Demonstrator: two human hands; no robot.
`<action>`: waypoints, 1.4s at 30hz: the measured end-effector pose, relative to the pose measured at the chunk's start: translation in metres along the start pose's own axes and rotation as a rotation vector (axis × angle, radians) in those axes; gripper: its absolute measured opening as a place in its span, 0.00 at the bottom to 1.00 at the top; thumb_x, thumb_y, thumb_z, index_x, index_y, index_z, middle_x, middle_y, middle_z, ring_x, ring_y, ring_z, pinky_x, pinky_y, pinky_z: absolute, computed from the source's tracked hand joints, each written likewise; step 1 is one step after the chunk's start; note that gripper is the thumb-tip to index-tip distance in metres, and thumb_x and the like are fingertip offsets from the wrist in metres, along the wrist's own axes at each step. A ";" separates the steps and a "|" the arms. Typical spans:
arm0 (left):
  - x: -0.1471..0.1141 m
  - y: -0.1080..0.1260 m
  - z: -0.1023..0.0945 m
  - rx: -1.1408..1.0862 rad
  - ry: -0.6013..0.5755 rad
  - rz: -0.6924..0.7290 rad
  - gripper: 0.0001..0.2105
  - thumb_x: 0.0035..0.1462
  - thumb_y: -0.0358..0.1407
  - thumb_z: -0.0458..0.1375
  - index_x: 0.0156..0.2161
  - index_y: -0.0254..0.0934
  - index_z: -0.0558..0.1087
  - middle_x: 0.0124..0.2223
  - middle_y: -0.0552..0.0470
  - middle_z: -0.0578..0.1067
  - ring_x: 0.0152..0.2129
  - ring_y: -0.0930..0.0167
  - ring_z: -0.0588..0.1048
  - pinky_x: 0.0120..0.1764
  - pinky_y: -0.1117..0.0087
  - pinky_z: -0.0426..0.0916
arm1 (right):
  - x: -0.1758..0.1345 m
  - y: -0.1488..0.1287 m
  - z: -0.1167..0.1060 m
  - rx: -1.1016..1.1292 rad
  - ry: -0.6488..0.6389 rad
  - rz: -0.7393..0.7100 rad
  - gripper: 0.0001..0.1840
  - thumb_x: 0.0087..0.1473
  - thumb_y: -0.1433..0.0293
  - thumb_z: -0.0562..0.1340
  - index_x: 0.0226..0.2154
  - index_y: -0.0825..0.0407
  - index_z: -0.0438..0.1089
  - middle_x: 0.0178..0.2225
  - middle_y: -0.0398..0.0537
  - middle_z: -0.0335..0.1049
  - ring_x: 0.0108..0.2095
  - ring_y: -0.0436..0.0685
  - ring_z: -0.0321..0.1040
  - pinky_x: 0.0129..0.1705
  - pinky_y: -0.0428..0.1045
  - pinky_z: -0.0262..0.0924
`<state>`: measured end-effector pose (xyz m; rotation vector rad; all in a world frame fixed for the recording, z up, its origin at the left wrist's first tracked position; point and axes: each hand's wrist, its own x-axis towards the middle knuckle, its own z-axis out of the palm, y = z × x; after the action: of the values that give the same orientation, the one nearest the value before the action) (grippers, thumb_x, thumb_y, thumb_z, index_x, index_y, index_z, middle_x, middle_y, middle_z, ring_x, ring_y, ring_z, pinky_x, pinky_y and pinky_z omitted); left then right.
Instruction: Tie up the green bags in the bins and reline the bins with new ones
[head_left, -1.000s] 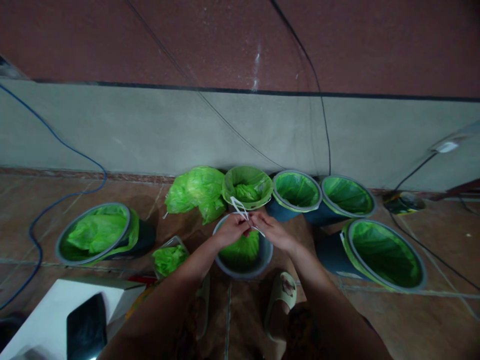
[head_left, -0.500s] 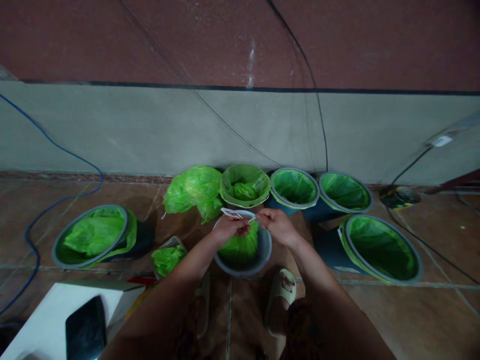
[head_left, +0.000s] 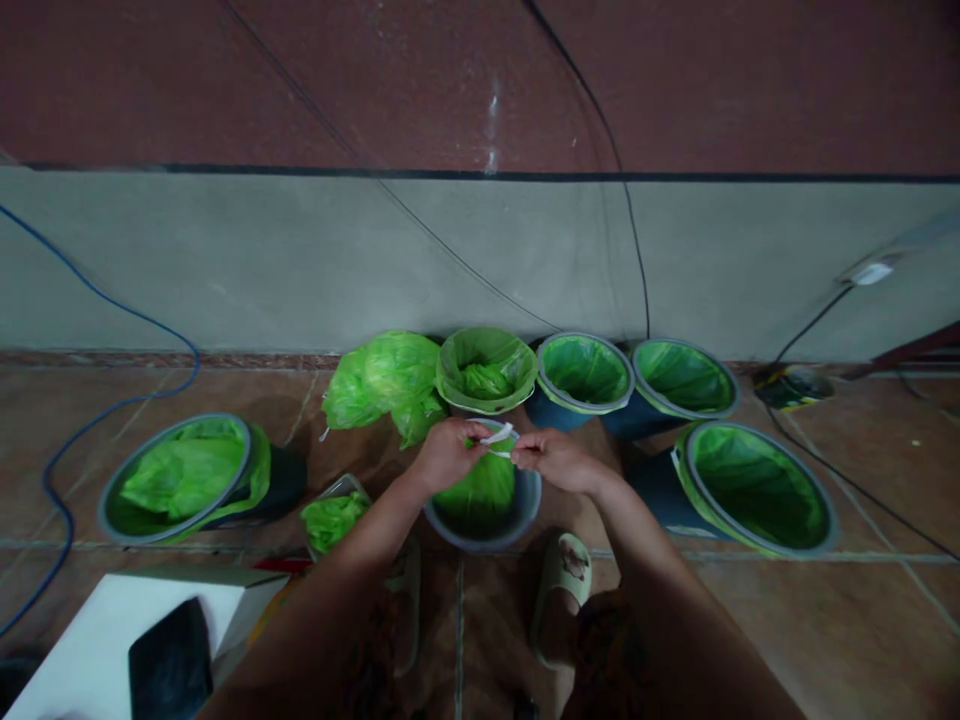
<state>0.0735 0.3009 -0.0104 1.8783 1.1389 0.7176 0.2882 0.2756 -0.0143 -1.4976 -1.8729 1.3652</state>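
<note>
A green plastic bag [head_left: 480, 498], gathered at its top, sits inside a grey bin [head_left: 529, 505] on the floor between my feet. Over it a white drawstring [head_left: 496, 436] stretches between my hands and forms a small loop. My left hand [head_left: 452, 455] pinches one side of the string, fingers closed. From the other side, my right hand [head_left: 551, 457] pinches it between thumb and fingers. Both hands are above the bin's rim, near its far edge. Whether the string is knotted is too small to tell.
Along the wall stand a filled green bag [head_left: 386, 380] and several green-lined bins, one [head_left: 487, 400] directly behind mine. Lined bins also lean at left [head_left: 109, 510] and right [head_left: 829, 525]. A small tub [head_left: 352, 485], a white box [head_left: 82, 640] with a phone [head_left: 171, 660], and a blue cable [head_left: 112, 405] are left.
My left hand has risen and turned, and the white string now makes a loop toward my right hand. My right hand has shifted slightly down. The view has moved a little.
</note>
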 end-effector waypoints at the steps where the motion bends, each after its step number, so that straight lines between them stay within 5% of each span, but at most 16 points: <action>1: -0.001 0.002 0.000 0.092 0.009 0.062 0.07 0.53 0.29 0.60 0.36 0.40 0.80 0.36 0.52 0.81 0.37 0.68 0.77 0.50 0.64 0.66 | 0.002 0.000 0.001 -0.058 0.033 -0.013 0.13 0.53 0.63 0.59 0.26 0.54 0.73 0.22 0.41 0.69 0.25 0.50 0.63 0.30 0.45 0.56; 5: -0.005 0.007 0.001 0.200 0.013 0.229 0.14 0.56 0.25 0.55 0.41 0.42 0.79 0.41 0.51 0.81 0.40 0.69 0.77 0.54 0.62 0.65 | 0.009 -0.008 0.009 -0.040 0.196 -0.097 0.13 0.55 0.67 0.57 0.39 0.53 0.75 0.36 0.47 0.76 0.36 0.54 0.69 0.41 0.48 0.60; 9: -0.009 0.012 0.005 0.101 0.094 0.299 0.16 0.58 0.25 0.52 0.46 0.41 0.77 0.46 0.48 0.79 0.44 0.70 0.76 0.49 0.67 0.70 | 0.013 -0.023 0.017 0.260 0.147 -0.233 0.17 0.56 0.61 0.58 0.40 0.54 0.75 0.38 0.49 0.76 0.40 0.55 0.70 0.44 0.50 0.62; 16: -0.007 0.014 0.017 -0.113 0.370 0.101 0.11 0.57 0.33 0.57 0.45 0.37 0.77 0.41 0.48 0.79 0.36 0.70 0.77 0.42 0.69 0.72 | 0.009 -0.034 0.022 0.508 0.161 -0.048 0.24 0.51 0.49 0.62 0.32 0.54 0.75 0.27 0.45 0.70 0.29 0.50 0.62 0.32 0.46 0.57; 26: -0.003 0.004 0.019 -0.344 0.203 -0.039 0.04 0.51 0.33 0.61 0.32 0.35 0.77 0.32 0.51 0.79 0.29 0.72 0.75 0.35 0.73 0.70 | 0.011 -0.028 0.023 0.557 0.256 0.102 0.18 0.41 0.56 0.68 0.26 0.55 0.75 0.24 0.45 0.69 0.25 0.49 0.61 0.29 0.46 0.57; 34: 0.001 -0.005 0.023 -0.263 0.117 -0.113 0.06 0.52 0.34 0.59 0.30 0.35 0.77 0.30 0.52 0.79 0.26 0.73 0.75 0.33 0.74 0.69 | 0.015 -0.017 0.026 0.086 0.289 0.048 0.11 0.51 0.66 0.56 0.24 0.54 0.68 0.21 0.41 0.65 0.25 0.49 0.61 0.28 0.44 0.56; 42: 0.001 -0.031 0.023 0.454 -0.003 -0.383 0.10 0.57 0.34 0.54 0.32 0.36 0.78 0.34 0.46 0.80 0.35 0.64 0.78 0.41 0.66 0.69 | 0.019 -0.005 0.027 -0.566 0.223 0.331 0.15 0.57 0.72 0.54 0.32 0.56 0.76 0.37 0.57 0.78 0.38 0.58 0.73 0.37 0.47 0.58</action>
<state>0.0787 0.3018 -0.0484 1.9278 1.7059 0.2517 0.2579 0.2809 -0.0272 -2.2118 -2.0239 0.7573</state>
